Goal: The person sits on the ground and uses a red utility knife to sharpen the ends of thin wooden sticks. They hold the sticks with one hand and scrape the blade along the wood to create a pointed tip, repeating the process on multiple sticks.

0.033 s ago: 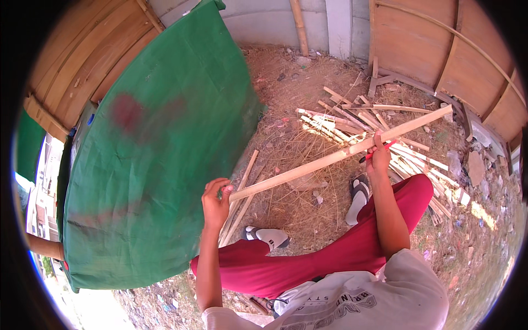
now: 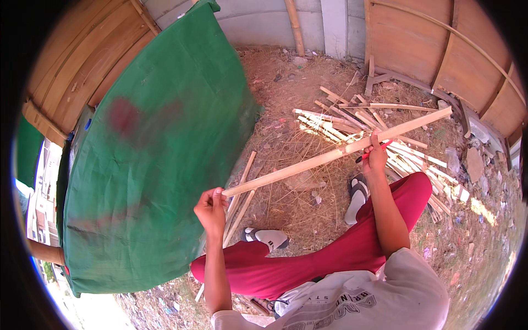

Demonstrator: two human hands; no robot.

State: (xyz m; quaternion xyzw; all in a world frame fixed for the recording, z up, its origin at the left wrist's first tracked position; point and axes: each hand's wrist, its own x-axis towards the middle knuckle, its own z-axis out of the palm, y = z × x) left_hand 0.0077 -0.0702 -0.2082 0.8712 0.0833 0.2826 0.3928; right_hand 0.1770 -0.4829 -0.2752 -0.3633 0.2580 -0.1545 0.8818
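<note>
A long, pale bamboo strip [image 2: 308, 164] slants across in front of me, its far end up to the right. At its lower left end, my left hand [image 2: 212, 213] is closed, with thumb and curled fingers at the tip. My right hand [image 2: 376, 158] grips the strip past its middle. In that same hand is a slim red and black tool [image 2: 363, 158], mostly covered by the fingers, so I cannot tell its kind. Beyond my right knee, a pile of cut bamboo strips [image 2: 357, 118] lies on the ground.
A large green tarp [image 2: 165, 159] hangs close on my left. More strips [image 2: 240, 192] lie by its lower edge. Wooden panels [image 2: 418, 41] stand at the right, with rubble [image 2: 474, 163] below them. A grey wall [image 2: 258, 27] closes the back.
My left hand has shifted slightly down and left, and its raised fingers have curled in at the strip's end. The right hand keeps its grip. The whole view has shifted a little.
</note>
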